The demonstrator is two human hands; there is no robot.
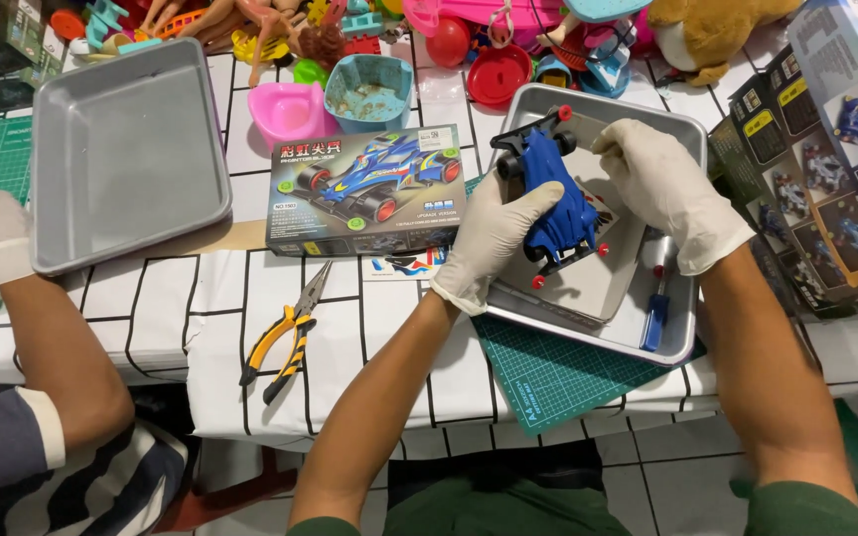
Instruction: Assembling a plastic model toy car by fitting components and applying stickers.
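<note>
Both gloved hands hold the blue toy race car (556, 199) over the right metal tray (682, 342).

The left hand (494, 238) grips the car's near side and the right hand (669, 191) its far side. The body shell is on; some wheels look unfitted, so assembly is judged partly done. The kit box (366, 189) lies left of the tray, with the pliers (285, 335) further left.

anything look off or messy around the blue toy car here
Nothing looks damaged or spilled. Both gloved hands, left hand and right hand, hold the blue toy car over the metal tray. The only slight oddity: the green cutting mat sticks out askew past the table edge under that tray.
</note>
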